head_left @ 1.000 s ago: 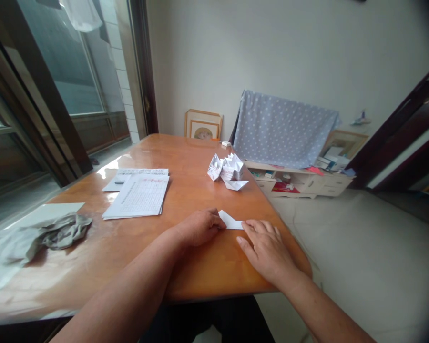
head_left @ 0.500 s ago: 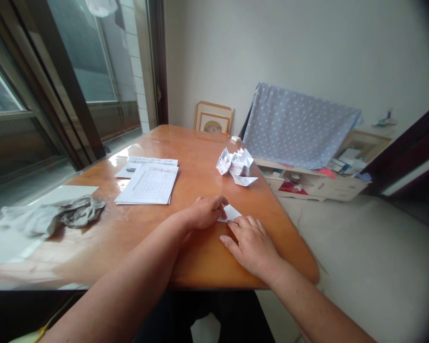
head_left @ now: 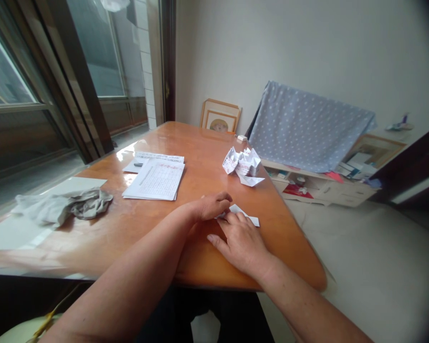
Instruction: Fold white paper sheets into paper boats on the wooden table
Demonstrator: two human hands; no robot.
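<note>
A small white piece of folded paper (head_left: 253, 221) lies on the brown table, partly covered by both hands. My left hand (head_left: 214, 206) is at its left end with curled fingers pinching it; the fingertips are partly hidden. My right hand (head_left: 241, 240) lies flat over the near side of the paper, fingers stretched forward and thumb held apart. Beyond the hands, several folded paper shapes (head_left: 246, 163) with printed writing sit in a cluster near the table's right edge.
Left of my hands is a stack of printed sheets (head_left: 156, 181), with a dark pen (head_left: 138, 165) behind it. A crumpled grey cloth (head_left: 91, 204) lies farther left. The table (head_left: 200, 159) has its right edge close to my right arm. A dotted cloth (head_left: 307, 126) covers something by the wall.
My right hand has slid left across the paper, close against my left hand. More of the paper's right end shows now. The view has turned slightly left.
</note>
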